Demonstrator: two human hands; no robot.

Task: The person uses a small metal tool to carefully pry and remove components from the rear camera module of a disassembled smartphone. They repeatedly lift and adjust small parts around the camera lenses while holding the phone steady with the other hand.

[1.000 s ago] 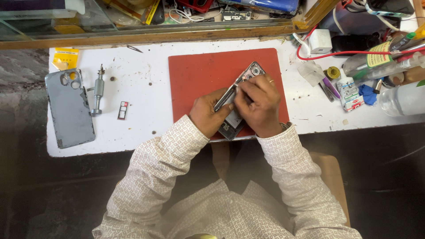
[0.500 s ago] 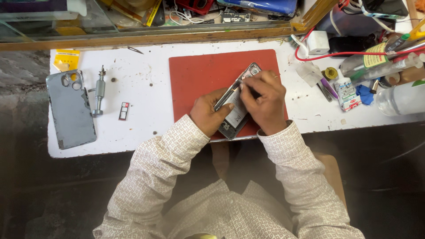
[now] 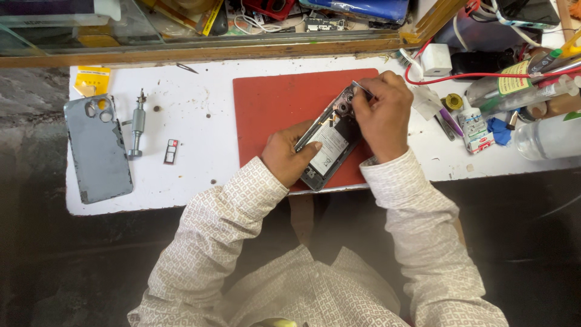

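An opened smartphone [image 3: 331,140] with its back removed lies tilted on a red mat [image 3: 279,106]; its battery and camera end show. My left hand [image 3: 290,154] grips the phone's lower left edge, thumb across the battery. My right hand [image 3: 382,112] pinches thin metal tweezers [image 3: 362,89] whose tip touches the phone's upper end near the camera modules.
A grey phone back cover [image 3: 97,148] lies at the far left, with a metal screwdriver [image 3: 137,124] and a small card tray [image 3: 170,151] beside it. Bottles, a white charger [image 3: 436,59], a red wire and small tools crowd the right. A wooden ledge [image 3: 200,51] runs along the back.
My right hand has shifted up toward the phone's camera end with the tweezers. My left hand keeps its hold on the lower edge.
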